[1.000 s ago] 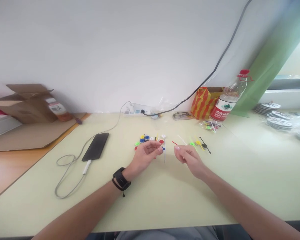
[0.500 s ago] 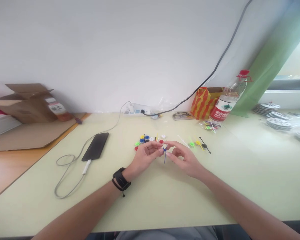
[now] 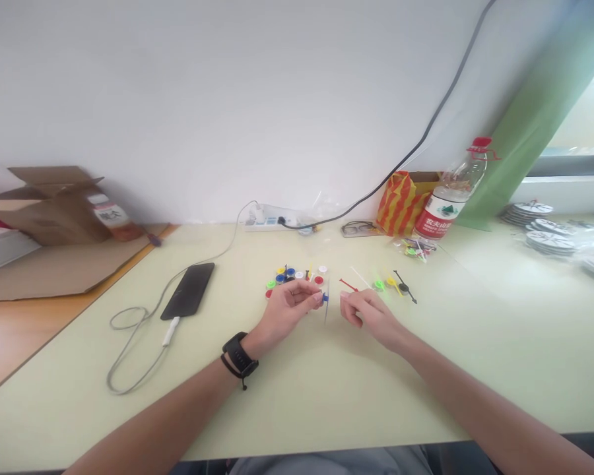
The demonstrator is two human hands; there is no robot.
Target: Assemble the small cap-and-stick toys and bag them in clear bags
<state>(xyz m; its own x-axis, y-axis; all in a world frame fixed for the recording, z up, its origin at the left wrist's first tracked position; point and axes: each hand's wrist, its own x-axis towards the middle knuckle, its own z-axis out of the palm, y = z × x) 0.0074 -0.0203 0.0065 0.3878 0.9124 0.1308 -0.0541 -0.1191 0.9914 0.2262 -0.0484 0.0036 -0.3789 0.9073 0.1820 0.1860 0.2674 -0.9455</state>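
Note:
My left hand [image 3: 297,301], a dark watch on its wrist, pinches a blue spinner [image 3: 325,298] between thumb and fingertips above the table. The spinner's thin arrow [image 3: 327,310] stands roughly upright and looks faint and smeared. To its right, my right hand [image 3: 369,311] is closed with fingers curled; nothing shows in them, and a gap separates it from the spinner. Just behind its knuckles lies a red arrow [image 3: 348,284], partly hidden by the hand. Beyond my left hand sits a cluster of small coloured discs, among them a red disc [image 3: 319,280] and a white disc [image 3: 322,270].
Green, yellow [image 3: 391,282] and black spinners [image 3: 404,288] lie at right. On the left are a phone [image 3: 188,291] with its cable and a cardboard box [image 3: 54,211]. Along the wall stand a power strip [image 3: 270,221], glasses [image 3: 359,228], a striped bag [image 3: 400,204] and a large bottle [image 3: 443,204].
My right hand has drawn back to the right from the blue spinner and its fingers have curled. The red arrow now shows. The blue arrow has become fainter; my left hand stays put.

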